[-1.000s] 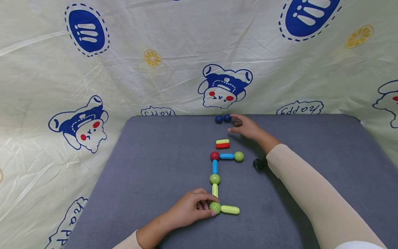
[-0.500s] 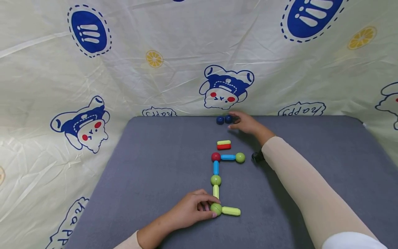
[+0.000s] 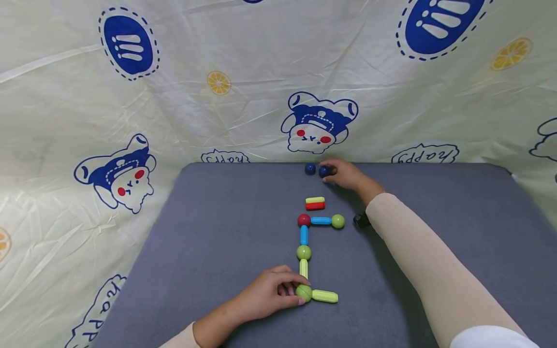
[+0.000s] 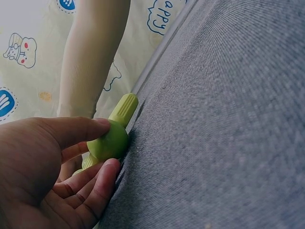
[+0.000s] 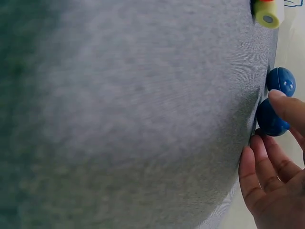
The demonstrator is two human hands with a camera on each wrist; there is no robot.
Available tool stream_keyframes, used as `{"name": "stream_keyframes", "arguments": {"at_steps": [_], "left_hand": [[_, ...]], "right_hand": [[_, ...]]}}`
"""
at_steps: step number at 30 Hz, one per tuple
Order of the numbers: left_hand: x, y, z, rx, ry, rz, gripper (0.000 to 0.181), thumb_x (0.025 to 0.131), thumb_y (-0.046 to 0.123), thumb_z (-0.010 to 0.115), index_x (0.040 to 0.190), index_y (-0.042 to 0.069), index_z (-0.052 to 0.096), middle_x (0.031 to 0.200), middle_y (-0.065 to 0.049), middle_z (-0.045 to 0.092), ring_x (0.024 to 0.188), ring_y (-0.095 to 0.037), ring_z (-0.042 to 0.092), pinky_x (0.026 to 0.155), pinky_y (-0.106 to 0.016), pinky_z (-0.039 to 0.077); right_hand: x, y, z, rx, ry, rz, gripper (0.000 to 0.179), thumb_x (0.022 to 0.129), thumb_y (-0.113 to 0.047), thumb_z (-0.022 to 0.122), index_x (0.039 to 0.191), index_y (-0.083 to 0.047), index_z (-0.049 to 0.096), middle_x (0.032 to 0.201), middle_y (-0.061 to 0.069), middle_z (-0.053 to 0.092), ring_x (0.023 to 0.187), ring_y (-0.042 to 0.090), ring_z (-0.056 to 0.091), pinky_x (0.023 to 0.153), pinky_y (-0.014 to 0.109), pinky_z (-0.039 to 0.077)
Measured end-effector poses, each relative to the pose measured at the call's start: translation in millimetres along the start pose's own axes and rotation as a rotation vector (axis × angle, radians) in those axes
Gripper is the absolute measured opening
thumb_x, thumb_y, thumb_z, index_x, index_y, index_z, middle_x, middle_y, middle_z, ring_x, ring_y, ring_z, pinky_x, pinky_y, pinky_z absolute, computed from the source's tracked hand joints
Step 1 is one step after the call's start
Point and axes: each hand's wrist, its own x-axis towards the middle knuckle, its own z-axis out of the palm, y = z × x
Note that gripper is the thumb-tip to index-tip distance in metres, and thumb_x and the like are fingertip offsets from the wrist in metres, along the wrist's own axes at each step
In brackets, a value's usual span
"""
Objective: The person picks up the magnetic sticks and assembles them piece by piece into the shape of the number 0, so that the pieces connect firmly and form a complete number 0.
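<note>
My left hand [image 3: 276, 292] pinches a green ball [image 3: 303, 293] at the near end of a chain of balls and rods on the table. From that ball a yellow-green rod [image 3: 325, 296] points right and another [image 3: 303, 268] runs away to a second green ball [image 3: 303, 253]. Blue rods [image 3: 304, 235] link on to a red ball [image 3: 304, 220] and a further green ball [image 3: 338, 221]. At the far table edge, my right hand [image 3: 345, 175] pinches a dark blue ball [image 5: 271, 119] between thumb and fingers. A second dark blue ball [image 3: 310, 168] lies just left of it.
Between the chain and the blue balls lie a yellow-green rod [image 3: 315, 200] and a red rod [image 3: 315, 206], side by side. A black object [image 3: 361, 221], partly hidden, shows at the right sleeve. A printed sheet [image 3: 243, 116] hangs behind the grey table [image 3: 217, 232].
My right hand has closed its fingers on the right-hand blue ball, which now sits slightly farther from the other one. The left hand stays on the green ball.
</note>
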Motion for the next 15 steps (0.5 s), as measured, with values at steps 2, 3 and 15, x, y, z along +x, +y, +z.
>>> {"name": "stream_keyframes", "arguments": {"at_steps": [2,3,15], "left_hand": [[-0.1,0.0,0.1,-0.002,0.001,0.002,0.028,0.089,0.020,0.079,0.116,0.023,0.074,0.093,-0.003,0.062,0.079,0.005,0.057,0.071,-0.015,0.054],[-0.1,-0.1,0.0,-0.003,0.002,0.002,0.028,0.089,0.020,0.079,0.116,0.023,0.074,0.093,-0.003,0.062,0.079,0.005,0.057,0.071,-0.015,0.054],[-0.2,0.0,0.1,-0.003,0.002,-0.003,0.028,0.089,0.019,0.079,0.116,0.022,0.074,0.094,-0.003,0.062,0.080,0.005,0.057,0.072,-0.015,0.054]], "right_hand": [[-1.2,1.2,1.1,-0.015,0.005,-0.002,0.049,0.099,-0.014,0.065,0.146,-0.011,0.052,0.148,0.020,0.049,0.129,0.040,0.051,0.108,0.056,0.045],[-1.8,1.7,1.4,-0.021,0.006,-0.003,0.048,0.099,-0.013,0.065,0.145,-0.011,0.053,0.146,0.021,0.050,0.128,0.040,0.051,0.108,0.056,0.045],[-24.2,9.7,-0.5,-0.164,0.035,-0.065,0.041,0.096,-0.013,0.069,0.136,-0.006,0.062,0.125,0.024,0.054,0.106,0.035,0.052,0.097,0.052,0.045]]}}
